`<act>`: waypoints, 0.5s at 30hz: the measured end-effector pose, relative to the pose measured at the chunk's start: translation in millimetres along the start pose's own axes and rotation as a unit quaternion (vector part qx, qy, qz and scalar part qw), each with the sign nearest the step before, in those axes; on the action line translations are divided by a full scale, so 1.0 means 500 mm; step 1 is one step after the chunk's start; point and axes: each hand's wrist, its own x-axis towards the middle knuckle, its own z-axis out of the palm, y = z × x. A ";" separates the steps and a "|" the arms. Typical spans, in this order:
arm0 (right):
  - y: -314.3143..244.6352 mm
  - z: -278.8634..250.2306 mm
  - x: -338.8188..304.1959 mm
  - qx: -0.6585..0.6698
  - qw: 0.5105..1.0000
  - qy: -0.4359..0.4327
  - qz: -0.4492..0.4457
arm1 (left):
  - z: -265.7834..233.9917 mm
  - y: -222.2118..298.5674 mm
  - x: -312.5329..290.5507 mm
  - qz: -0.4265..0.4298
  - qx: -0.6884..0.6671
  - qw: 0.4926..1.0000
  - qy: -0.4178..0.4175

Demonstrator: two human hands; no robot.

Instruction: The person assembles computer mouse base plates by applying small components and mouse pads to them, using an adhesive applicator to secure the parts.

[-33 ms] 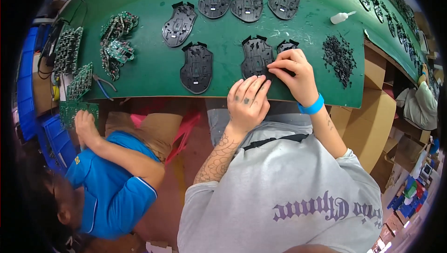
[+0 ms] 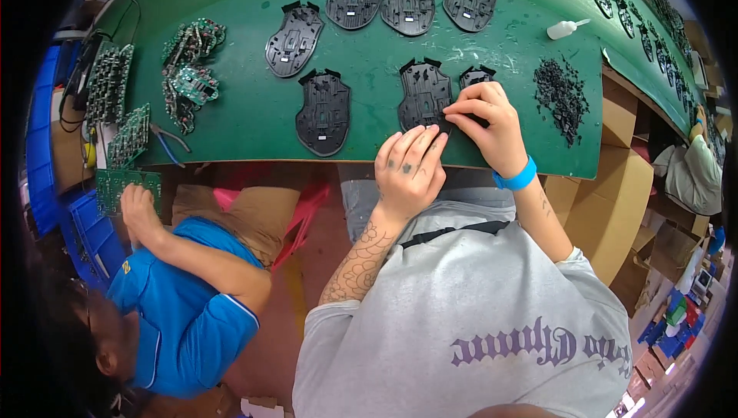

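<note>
The person's left hand [image 2: 410,172] lies over the near edge of a black moulded plastic shell [image 2: 423,95], which sits flat on the green worktop [image 2: 246,110], close to its front edge. The fingers rest side by side; whether they clasp the shell or only steady it, I can't tell from here. The right hand [image 2: 486,122], with a blue wristband [image 2: 516,174] behind it, has thumb and forefinger drawn nearly together at the shell's right side. If there is a tiny piece between those tips, I can't make it out.

Anything so small could easily slip from such a fine pinch and drop among the shell's ribs or over the front edge, since both hands work right beside it. The shell could also skid if the left hand's pressure is light, as the fingers seem to cover only its near end. A second shell [image 2: 477,75] pokes out just beyond the right hand; a careless knuckle might nudge it.

Most of that second shell is hidden behind the hand, and the first one's near end disappears under the left fingers. Over to the right, the heap of small black parts [image 2: 560,95] is too jumbled to tell one shape from another. At left, a co-worker's hand [image 2: 141,206] covers part of a green circuit board [image 2: 108,191].
</note>
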 end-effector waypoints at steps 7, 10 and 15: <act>0.001 -0.006 -0.002 0.000 1.000 -0.023 0.009 | 0.007 -0.006 -0.003 -0.008 -0.004 1.000 -0.011; 0.002 -0.002 -0.001 -0.005 1.000 -0.020 0.006 | 0.010 -0.006 -0.006 -0.008 0.010 1.000 -0.010; -0.008 0.007 -0.002 -0.021 1.000 -0.013 0.013 | 0.009 -0.003 -0.009 -0.016 0.010 1.000 -0.013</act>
